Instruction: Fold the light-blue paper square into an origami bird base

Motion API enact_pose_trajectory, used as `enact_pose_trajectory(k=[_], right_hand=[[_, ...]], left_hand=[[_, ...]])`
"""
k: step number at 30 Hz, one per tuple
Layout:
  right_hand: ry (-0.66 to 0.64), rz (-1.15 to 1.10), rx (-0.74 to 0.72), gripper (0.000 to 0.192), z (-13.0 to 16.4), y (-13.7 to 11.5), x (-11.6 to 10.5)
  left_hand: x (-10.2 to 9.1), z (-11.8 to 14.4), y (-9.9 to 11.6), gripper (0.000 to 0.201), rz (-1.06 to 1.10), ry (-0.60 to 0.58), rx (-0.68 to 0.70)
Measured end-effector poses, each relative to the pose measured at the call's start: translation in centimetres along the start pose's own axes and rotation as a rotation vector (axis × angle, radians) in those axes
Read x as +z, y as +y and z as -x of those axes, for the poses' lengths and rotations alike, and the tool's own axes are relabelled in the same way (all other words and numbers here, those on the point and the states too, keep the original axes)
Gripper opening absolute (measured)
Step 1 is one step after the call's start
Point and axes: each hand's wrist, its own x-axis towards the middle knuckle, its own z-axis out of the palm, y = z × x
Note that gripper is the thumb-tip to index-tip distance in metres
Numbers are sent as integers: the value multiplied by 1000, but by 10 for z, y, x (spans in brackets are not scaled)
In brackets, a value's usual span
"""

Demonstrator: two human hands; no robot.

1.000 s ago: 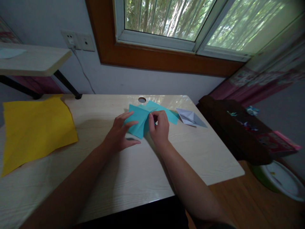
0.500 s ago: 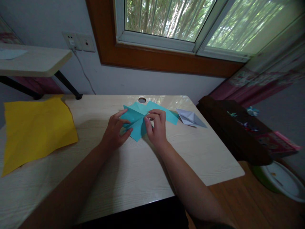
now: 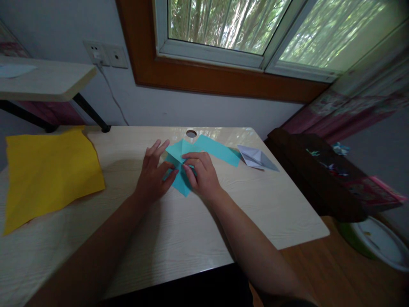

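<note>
A creased sheet of turquoise origami paper (image 3: 182, 186) lies on the desk between my hands, with one corner towards me and raised folds near its centre. At its left edge, my left hand (image 3: 153, 172) pinches the paper between thumb and forefinger, the other fingers lifted away. My right hand (image 3: 202, 175) has its fingertips closed on the paper near the middle and covers its right part. Just behind the right hand, a flat turquoise paper strip (image 3: 220, 151) slants across the desk. A folded pale grey-white paper shape (image 3: 255, 157) touches or nearly touches the strip's right end.
A large yellow sheet (image 3: 53, 179) covers the desk's left side. Behind it stands a raised shelf (image 3: 47, 81) on black legs. A round cable hole (image 3: 191, 134) lies near the desk's back edge. Right of the desk are a dark cabinet (image 3: 306, 175) and a round white-topped tub (image 3: 383, 243).
The turquoise sheet has turned and shifted slightly left and nearer. My right hand has moved left along it, while the left hand's upper fingers have lifted off the paper.
</note>
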Motion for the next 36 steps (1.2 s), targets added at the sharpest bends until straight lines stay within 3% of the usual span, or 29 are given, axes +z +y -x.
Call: enact_pose_trajectory(k=[8, 15, 22, 27, 36], right_hand=[[23, -25, -21, 11, -2, -2, 0], [33, -51, 17, 10, -2, -4, -1], [25, -69, 18, 9, -1, -5, -1], [30, -85, -2, 9, 0, -6, 1], [49, -104, -66, 12, -3, -8, 0]], left_hand=[[0, 2, -1, 7, 132, -49, 60], [2, 3, -3, 10, 226, -10, 48], [3, 3, -4, 20, 198, 5, 51], [4, 3, -5, 15, 176, 16, 54], [4, 2, -5, 17, 201, 113, 79]])
